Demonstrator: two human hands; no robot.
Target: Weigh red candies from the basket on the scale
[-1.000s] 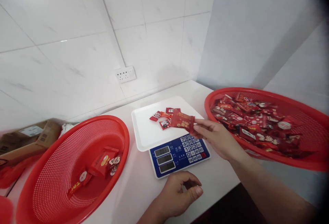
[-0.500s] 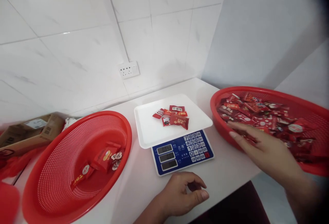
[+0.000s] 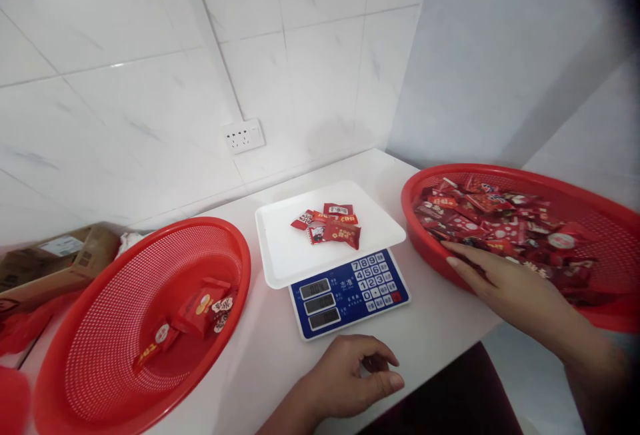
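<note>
My right hand (image 3: 517,292) rests at the near rim of the right red plastic basket (image 3: 425,238), fingers stretched over the edge and thumb outside. Wrapped red candies (image 3: 493,225) fill much of that basket. My left hand (image 3: 353,376) lies on the table in front of the scale, loosely curled, with a gap between thumb and fingers and nothing in it. The blue digital scale (image 3: 350,292) carries a white tray (image 3: 285,255). Several wrapped candies (image 3: 341,232) form a small pile on the tray.
On the left a second red basket (image 3: 107,328) holds several red packets (image 3: 195,312). Behind it sits a cardboard box (image 3: 83,255). The white table (image 3: 240,372) meets a tiled wall with a socket (image 3: 244,135).
The view has shifted slightly. My right hand has settled a little closer against the basket's rim. My left hand and the candies on the tray stay as they were.
</note>
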